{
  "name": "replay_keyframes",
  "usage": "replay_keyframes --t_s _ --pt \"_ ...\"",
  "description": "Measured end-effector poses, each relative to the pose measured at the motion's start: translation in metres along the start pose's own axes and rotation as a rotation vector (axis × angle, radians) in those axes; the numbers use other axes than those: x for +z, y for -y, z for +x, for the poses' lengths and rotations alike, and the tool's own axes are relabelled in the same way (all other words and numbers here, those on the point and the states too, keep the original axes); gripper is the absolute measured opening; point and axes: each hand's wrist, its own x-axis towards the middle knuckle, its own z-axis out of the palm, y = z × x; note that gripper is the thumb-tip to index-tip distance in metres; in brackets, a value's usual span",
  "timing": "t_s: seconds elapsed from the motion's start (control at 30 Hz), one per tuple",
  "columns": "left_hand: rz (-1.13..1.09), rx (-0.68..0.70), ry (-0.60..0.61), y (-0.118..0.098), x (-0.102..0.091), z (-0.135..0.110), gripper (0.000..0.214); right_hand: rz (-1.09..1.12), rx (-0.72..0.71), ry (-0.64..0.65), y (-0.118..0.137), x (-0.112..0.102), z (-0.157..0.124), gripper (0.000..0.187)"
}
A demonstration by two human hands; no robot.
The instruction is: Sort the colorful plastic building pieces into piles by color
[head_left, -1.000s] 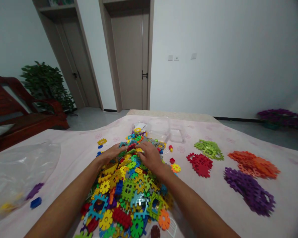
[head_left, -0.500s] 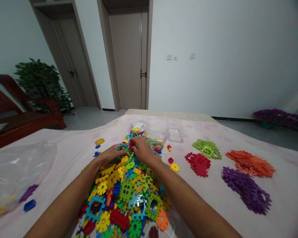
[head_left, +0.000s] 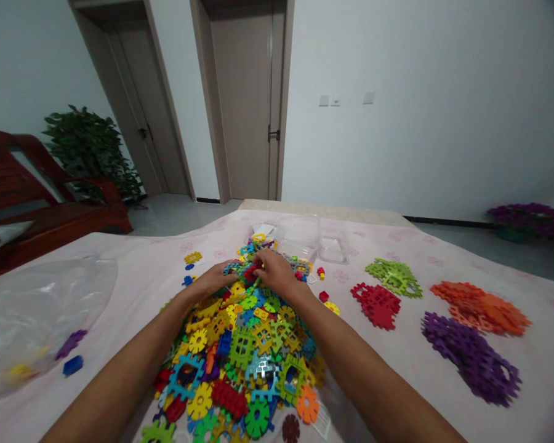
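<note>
A big heap of mixed-colour plastic building pieces [head_left: 240,351] lies on the pink sheet in front of me. Both my hands rest on its far end. My right hand [head_left: 277,274] has its fingers pinched on a red piece [head_left: 250,271] in the heap. My left hand [head_left: 215,280] lies beside it with fingers curled over the pieces; what it holds, if anything, is hidden. Sorted piles lie to the right: green [head_left: 392,277], red [head_left: 378,304], orange [head_left: 482,306] and purple [head_left: 473,357].
Clear plastic containers [head_left: 311,243] stand beyond the heap. A clear plastic bag [head_left: 32,320] with a few pieces lies at the left. A wooden chair [head_left: 37,203] and a plant [head_left: 92,154] stand at the far left, two doors behind.
My right hand moved from the middle of the heap to its far end and pinched a red piece. My left hand stayed close beside it.
</note>
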Motion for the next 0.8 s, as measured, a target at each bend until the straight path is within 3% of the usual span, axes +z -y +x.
replay_keyframes --t_s 0.17,0.27,0.33,0.43,0.57,0.67,0.8 --pt "0.099 0.043 -0.077 0.002 -0.005 -0.001 0.067 0.392 0.154 -0.094 -0.006 0.0 -0.011 0.005" --pt "0.122 0.055 -0.095 0.005 -0.013 -0.009 0.066 0.676 0.275 -0.191 -0.013 -0.014 -0.024 0.017" --pt "0.118 0.035 -0.105 0.012 -0.021 -0.017 0.068 0.743 0.357 -0.303 -0.024 -0.031 -0.042 0.023" --pt "0.224 -0.036 -0.183 0.032 -0.033 -0.029 0.069 0.673 0.475 -0.502 -0.052 -0.063 -0.083 0.029" --pt "0.379 -0.091 -0.231 0.054 -0.042 -0.038 0.053 0.357 0.644 -0.7 -0.094 -0.103 -0.15 0.03" --pt "0.49 -0.076 -0.26 0.052 -0.04 -0.044 0.046 0.118 0.768 -0.755 -0.118 -0.118 -0.188 0.031" --pt "0.526 -0.063 -0.214 0.035 -0.039 -0.05 0.045 -0.052 0.816 -0.727 -0.139 -0.119 -0.209 0.034"
